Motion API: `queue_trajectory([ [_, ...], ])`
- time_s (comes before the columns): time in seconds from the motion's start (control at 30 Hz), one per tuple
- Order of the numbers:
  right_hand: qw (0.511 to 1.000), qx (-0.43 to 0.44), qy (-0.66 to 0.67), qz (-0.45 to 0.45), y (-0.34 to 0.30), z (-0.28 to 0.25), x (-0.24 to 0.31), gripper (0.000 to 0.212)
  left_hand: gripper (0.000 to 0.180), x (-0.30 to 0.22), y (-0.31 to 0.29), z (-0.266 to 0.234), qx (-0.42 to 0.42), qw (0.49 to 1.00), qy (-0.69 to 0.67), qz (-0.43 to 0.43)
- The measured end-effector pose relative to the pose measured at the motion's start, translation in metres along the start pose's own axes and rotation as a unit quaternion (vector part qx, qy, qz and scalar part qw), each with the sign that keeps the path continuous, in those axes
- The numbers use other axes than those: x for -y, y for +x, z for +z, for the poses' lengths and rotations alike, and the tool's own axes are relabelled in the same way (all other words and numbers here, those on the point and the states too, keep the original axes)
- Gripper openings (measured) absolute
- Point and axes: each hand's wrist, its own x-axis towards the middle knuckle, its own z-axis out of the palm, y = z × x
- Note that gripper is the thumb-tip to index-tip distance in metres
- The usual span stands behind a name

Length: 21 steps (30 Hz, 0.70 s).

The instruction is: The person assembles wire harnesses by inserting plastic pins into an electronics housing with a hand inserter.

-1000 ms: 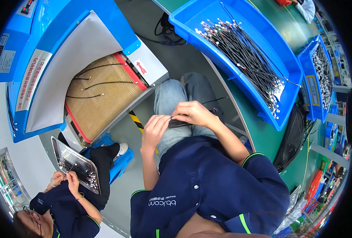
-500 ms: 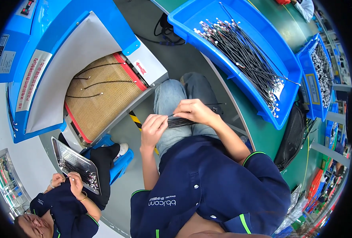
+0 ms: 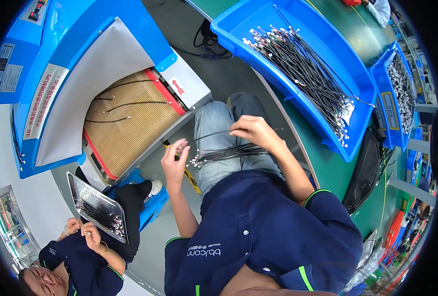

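A single black cable stretches between my two hands above my lap. My right hand pinches it at its right part. My left hand has thumb and fingertips at its left end, slightly blurred. Below them, a bundle of black cables with small white connectors at the left lies across my thighs, in jeans.
Left stands a blue machine with a mesh conveyor belt bearing several cables. On the green table at right, a blue bin holds many cables. A co-worker sits lower left with a metal tray.
My hands have moved apart, the left one leftward and slightly down, the right one slightly right and up. The cable between them now shows, and more of the bundle on my lap is uncovered.
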Motion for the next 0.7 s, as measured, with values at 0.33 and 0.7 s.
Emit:
queue_trajectory([
  [0.33,0.999,-0.015,0.033,-0.031,0.011,0.03,0.005,0.016,0.033,0.002,-0.018,0.069,-0.027,0.847,-0.482,-0.222],
  [0.7,0.998,-0.007,-0.063,0.002,0.006,0.017,-0.01,0.012,0.016,0.031,-0.018,0.066,-0.188,0.81,-0.512,-0.214],
])
